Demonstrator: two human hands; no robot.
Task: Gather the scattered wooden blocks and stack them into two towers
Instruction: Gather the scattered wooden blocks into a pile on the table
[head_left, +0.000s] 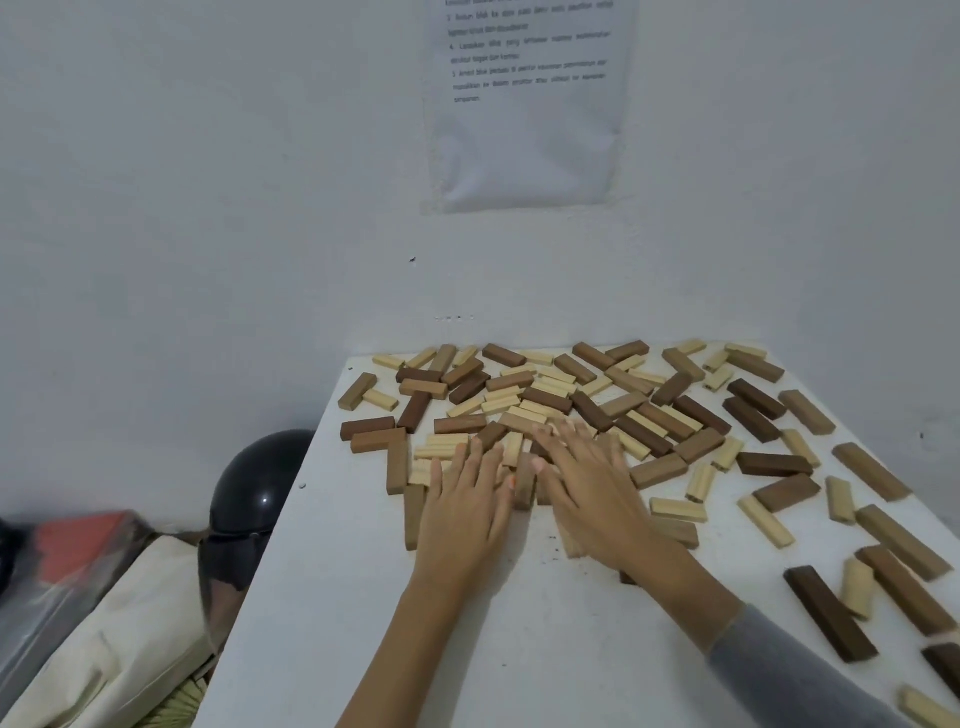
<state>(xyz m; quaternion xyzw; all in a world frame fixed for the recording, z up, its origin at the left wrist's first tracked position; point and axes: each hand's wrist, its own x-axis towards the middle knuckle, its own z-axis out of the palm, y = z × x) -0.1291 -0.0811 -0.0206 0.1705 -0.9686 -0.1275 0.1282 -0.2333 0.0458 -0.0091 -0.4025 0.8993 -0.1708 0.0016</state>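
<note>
Across the white desk (332, 597) we see the wooden blocks (545, 400) lying flat in a loose scatter, long axes pointing every way. They are thickest from 11 to 1 o'clock of the hands and trail off toward 4 o'clock, so we judge the right hand (592, 488) nearer those strays than the left hand (465, 506). Both sets of fingers (480, 460) lie straight and spread, grasping nothing, pressing on the blocks beneath them.

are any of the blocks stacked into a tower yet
No, the wooden blocks lie scattered in a loose, low heap on the white table, with the left hand and right hand spread flat on them.
</note>
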